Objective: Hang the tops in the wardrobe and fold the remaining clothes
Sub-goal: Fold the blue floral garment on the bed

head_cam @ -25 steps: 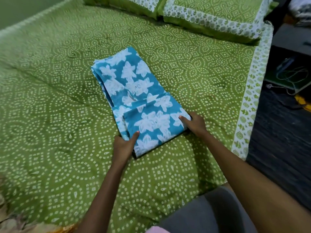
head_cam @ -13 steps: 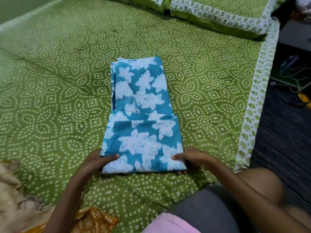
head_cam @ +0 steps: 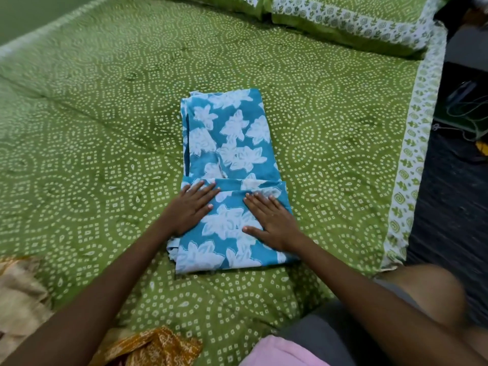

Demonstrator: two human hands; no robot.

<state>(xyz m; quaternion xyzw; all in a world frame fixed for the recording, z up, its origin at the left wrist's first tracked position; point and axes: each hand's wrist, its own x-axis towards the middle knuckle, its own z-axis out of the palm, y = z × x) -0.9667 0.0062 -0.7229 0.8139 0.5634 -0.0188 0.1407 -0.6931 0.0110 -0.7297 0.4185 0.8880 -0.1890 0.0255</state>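
Item: blue cloth (head_cam: pixel 232 159), white flower print, part-folded, lying near the middle of the bed (head_cam: pixel 92 154) on a green dotted sheet. Near end doubled back over itself, making a thicker flap; far end in fewer layers, reaching toward the pillows (head_cam: pixel 351 19).

Left hand (head_cam: pixel 191 208): flat on the left half of the flap, fingers (head_cam: pixel 203 190) straight and spread, pressing, holding nothing.

Right hand (head_cam: pixel 272 224): flat on the right half of the flap, fingers straight and close together, thumb out, pressing, holding nothing.

Handling, as judged: thin, light, soft fabric; no stiffness, no fragility; likely to slide on the sheet and to spring open at the crease unless smoothed. Best taken at the 2 near corners of the flap, pinched through all layers, then carried over the far end.

Also present: orange patterned cloth (head_cam: pixel 155 347) at the near edge, and a pale beige one (head_cam: pixel 18 291) beside it, possibly more than 1 piece; blurred there.
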